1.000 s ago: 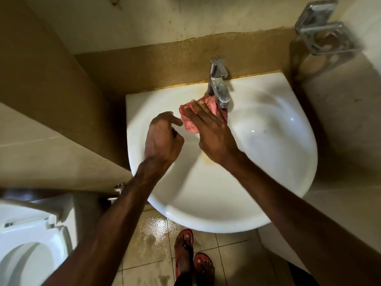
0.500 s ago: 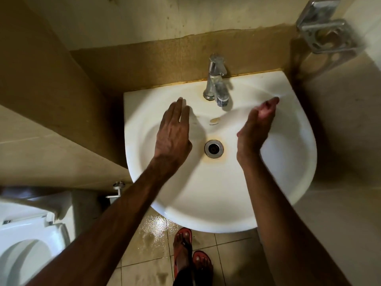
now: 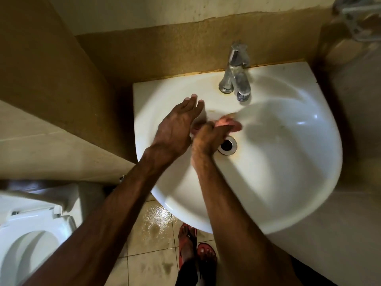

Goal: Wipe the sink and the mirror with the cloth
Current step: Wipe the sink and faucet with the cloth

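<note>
Wet floor tiles (image 3: 156,221) shine below the sink (image 3: 288,172), so we may slip. Our left hand (image 3: 175,129) hovers flat and released; our right hand (image 3: 208,139) is blurred, so we cannot tell its grasp.

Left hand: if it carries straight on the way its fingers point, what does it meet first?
Likely the back ledge of the sink, just left of the faucet, then the brown wall. The left hand may hover above that ledge; depth is unclear.
</note>
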